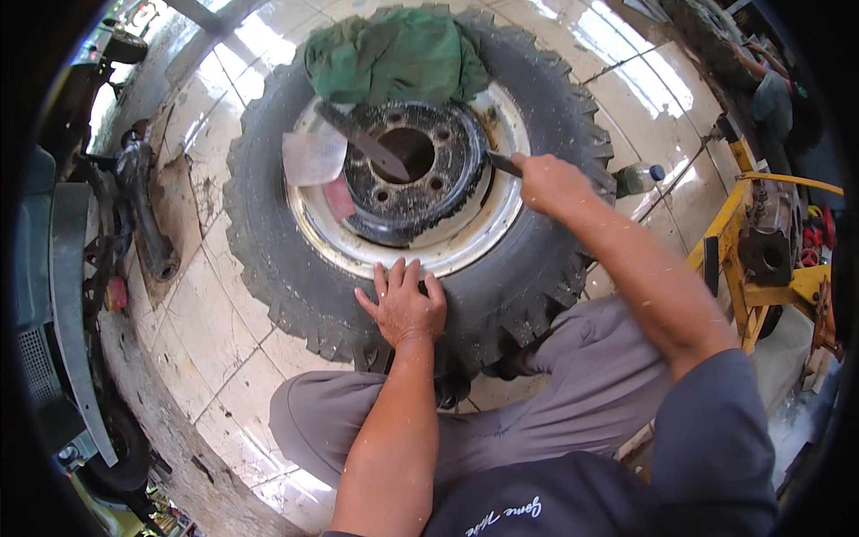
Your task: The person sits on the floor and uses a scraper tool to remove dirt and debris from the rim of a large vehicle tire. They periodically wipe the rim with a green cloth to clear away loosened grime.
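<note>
While the tyre point(295, 268) remains seated on its rim point(465, 255): left hand point(404, 307) flat, open on rubber; right hand point(550, 183) clenched around tool point(504, 164) at rim; removal barely begun.

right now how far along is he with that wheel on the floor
Done: the wheel lies flat on the tiled floor, with a green rag and a flat metal bar resting on it. In hand: the right hand works a dark tool at the rim while the left hand presses the sidewall. Left: the tyre looks seated all round the rim.

Grey trousers point(573, 376), dark blue short-sleeved shirt point(716, 438), bare forearms.
</note>
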